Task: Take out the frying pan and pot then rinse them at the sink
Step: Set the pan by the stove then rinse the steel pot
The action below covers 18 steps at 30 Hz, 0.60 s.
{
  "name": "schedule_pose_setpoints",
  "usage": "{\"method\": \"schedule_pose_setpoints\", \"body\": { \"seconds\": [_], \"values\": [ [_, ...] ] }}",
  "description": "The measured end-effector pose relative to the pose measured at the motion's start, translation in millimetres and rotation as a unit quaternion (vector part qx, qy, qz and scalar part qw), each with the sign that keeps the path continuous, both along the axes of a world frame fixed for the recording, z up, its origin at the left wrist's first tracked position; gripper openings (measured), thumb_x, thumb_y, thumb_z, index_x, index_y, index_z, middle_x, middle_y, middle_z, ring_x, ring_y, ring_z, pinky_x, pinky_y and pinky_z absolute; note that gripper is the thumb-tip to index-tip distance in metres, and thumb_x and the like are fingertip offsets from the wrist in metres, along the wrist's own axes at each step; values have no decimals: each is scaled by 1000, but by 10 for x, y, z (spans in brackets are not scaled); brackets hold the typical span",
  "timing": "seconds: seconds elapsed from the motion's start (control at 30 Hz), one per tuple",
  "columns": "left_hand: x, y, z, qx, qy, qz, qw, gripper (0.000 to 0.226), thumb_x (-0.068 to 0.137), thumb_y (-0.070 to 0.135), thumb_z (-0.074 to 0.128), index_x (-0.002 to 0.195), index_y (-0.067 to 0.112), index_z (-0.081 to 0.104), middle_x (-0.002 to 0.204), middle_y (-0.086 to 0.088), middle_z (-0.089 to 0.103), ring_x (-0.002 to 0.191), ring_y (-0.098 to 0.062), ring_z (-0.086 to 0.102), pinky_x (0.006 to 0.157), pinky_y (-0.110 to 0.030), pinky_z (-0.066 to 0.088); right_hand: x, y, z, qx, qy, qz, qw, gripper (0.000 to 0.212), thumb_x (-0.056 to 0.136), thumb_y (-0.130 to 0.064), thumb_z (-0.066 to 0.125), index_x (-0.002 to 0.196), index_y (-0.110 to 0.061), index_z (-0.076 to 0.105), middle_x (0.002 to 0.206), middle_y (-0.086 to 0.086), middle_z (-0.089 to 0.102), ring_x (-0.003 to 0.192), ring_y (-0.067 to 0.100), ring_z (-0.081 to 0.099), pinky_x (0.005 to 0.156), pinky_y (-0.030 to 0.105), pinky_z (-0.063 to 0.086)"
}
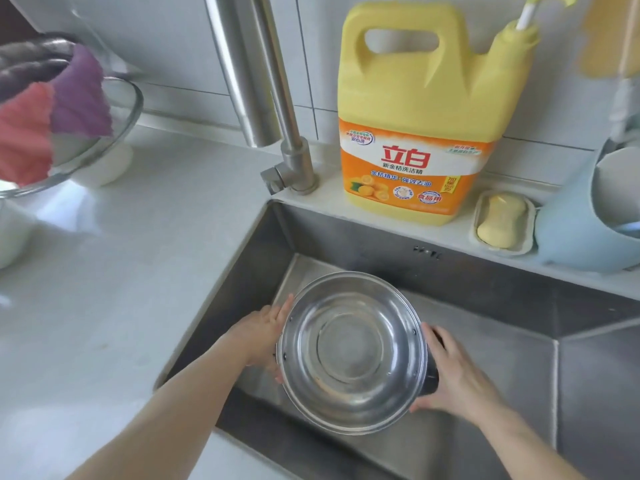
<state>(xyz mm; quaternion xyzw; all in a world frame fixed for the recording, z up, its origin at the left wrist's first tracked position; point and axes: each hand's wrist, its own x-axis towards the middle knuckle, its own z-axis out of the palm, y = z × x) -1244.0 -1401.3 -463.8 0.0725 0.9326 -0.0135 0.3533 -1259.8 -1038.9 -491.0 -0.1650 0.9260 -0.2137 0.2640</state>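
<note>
Pot: a stainless steel pot [351,353] is held inside the sink basin [485,358], its mouth tipped up toward the camera; inside shows only bare metal with some brownish marks low on the wall.
Left hand: the left hand [265,332] lies against the pot's left side, fingers fairly straight along the rim; whether it also curls under the pot is hidden.
Right hand: the right hand [450,372] grips the dark handle [433,368] on the pot's right side, fingers wrapped behind it.
Frying pan: not seen in this view.
Sink room: the basin floor lies bare to the right of and behind the pot; the left basin wall is near the left hand, the right wall well apart from the right hand.
Faucet: a steel faucet [263,81] stands at the basin's back left corner, its spout rising out of the top of the view.
Ledge containers: a yellow dish detergent jug [415,116] with a pump stands on the back ledge; just beside it to the right a soap dish [530,220] holds a yellow soap bar [500,220]; farther right a pale blue holder [571,233] holds white crockery, partly cut off.
Counter: the white countertop [121,254] stretches left of the sink; at its far left a glass bowl [128,109] holds pink and purple cloths [52,112].
</note>
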Motion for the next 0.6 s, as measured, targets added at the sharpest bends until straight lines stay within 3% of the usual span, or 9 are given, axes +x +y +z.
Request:
{"method": "schedule_pose_setpoints", "body": {
  "seconds": [0.1,0.23,0.33,0.37,0.47,0.53,0.6],
  "values": [
    [-39,-39,-47,1,-22,6,1000,158,52,69,82,142,16,-37,163,-5,-2,141,-25,23,111,-36,34,-43,-21,-17,-1,1,6,1000,146,38,-81,74,148,-44,-15,149,-21,4,135,3,20,105,25,40],
    [-96,16,-31,-14,-18,24,999,152,57,64,83,150,9,-24,162,-6,-1,144,-27,17,113,-38,34,-74,-17,-31,10,-4,13,1000,150,29,-92,63,141,-49,-25,152,-20,-2,138,5,18,110,26,36],
    [-219,154,237,117,69,126,983,124,72,58,76,156,12,-3,162,-5,6,148,-22,15,118,-33,24,-69,-14,-39,15,-2,11,1000,148,25,-99,49,142,-49,-27,154,-21,-7,140,5,17,110,25,35],
    [-286,196,378,183,142,181,956,111,77,59,71,156,14,7,161,-4,16,146,-19,21,117,-32,25,-67,-18,-27,15,-2,11,1000,151,27,-97,55,146,-46,-23,154,-21,-7,140,5,18,110,26,36],
    [-618,246,761,304,369,329,814,81,84,58,61,147,14,35,143,-6,48,131,-19,46,109,-41,40,-65,-39,16,17,-3,18,1000,149,36,-87,67,150,-39,-16,153,-20,-4,137,6,21,106,25,39],
    [-887,247,985,320,421,400,748,59,89,50,60,128,8,48,120,-4,58,116,-20,53,97,-37,45,-64,-45,14,21,1,21,1000,148,36,-86,67,151,-39,-13,153,-19,1,136,7,24,105,26,41],
    [-1123,274,1176,324,420,445,721,36,94,45,57,90,11,48,84,2,51,83,-16,51,70,-28,37,-52,-39,-2,25,2,18,1000,149,35,-86,68,151,-39,-13,153,-19,2,136,8,24,105,28,42]
  ]
}}
